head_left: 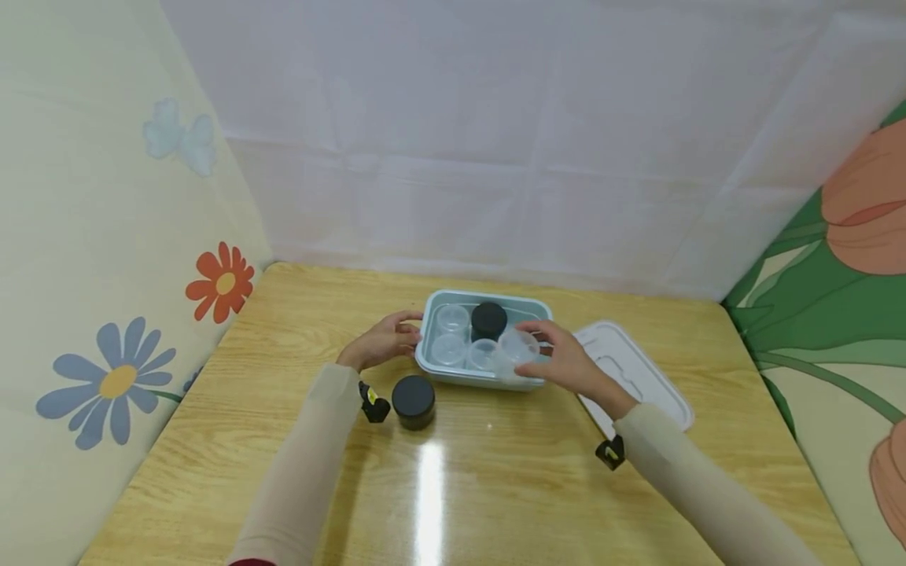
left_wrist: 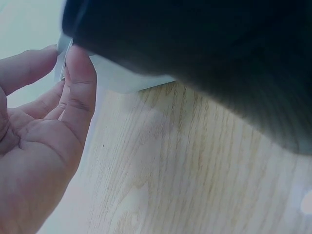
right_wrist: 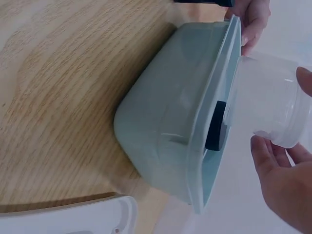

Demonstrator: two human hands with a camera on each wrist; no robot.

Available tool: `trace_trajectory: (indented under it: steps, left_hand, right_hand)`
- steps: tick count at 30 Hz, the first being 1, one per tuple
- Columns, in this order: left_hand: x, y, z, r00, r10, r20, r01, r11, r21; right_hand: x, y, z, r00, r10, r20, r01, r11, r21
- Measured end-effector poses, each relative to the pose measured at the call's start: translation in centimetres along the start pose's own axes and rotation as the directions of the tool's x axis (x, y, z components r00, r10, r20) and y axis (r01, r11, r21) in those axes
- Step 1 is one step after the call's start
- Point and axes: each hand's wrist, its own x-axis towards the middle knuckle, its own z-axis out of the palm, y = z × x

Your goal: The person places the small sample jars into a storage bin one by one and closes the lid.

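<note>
A pale blue-green plastic bin stands on the table. Inside are several clear plastic jars and one with a black lid. My right hand grips another clear jar by its end, between thumb and fingers, over the bin's near right corner. My left hand holds the rim at the bin's left end, thumb and fingers on either side of the edge in the left wrist view. Close by my left wrist, a dark jar with a black lid stands on the table.
A white lid lies on the wooden table, right of the bin and partly under my right forearm. Behind the table hangs a white cloth. A dark blurred shape covers the upper right of the left wrist view.
</note>
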Motion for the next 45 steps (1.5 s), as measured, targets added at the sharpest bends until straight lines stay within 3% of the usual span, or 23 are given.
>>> trace_trajectory:
  steps: [10, 22, 32, 39, 45]
  left_hand:
    - [0.0, 0.2, 0.1, 1.000, -0.001, -0.014, 0.001, 1.000, -0.011]
    - [-0.5, 0.7, 0.3, 1.000, -0.004, -0.022, 0.004, 1.000, 0.000]
    - [-0.4, 0.5, 0.2, 1.000, -0.011, -0.020, 0.011, 1.000, -0.002]
    - [-0.3, 0.4, 0.2, 1.000, -0.008, -0.019, 0.008, 1.000, -0.001]
    - [-0.1, 0.1, 0.0, 1.000, -0.008, -0.022, 0.008, 1.000, 0.002]
  right_hand:
    - [1.6, 1.7, -0.6, 0.994, 0.058, -0.095, -0.065, 0.995, -0.071]
    - [3.8, 3.0, -1.0, 0.987, 0.102, -0.123, -0.119, 0.984, -0.136]
    - [5.0, 4.1, -1.2, 0.978, 0.053, -0.202, -0.098, 0.970, -0.222]
    - [5.3, 4.4, -1.3, 0.977, 0.005, -0.215, -0.064, 0.961, -0.269]
    - [5.5, 4.5, -1.1, 0.979, 0.022, -0.202, -0.080, 0.956, -0.282]
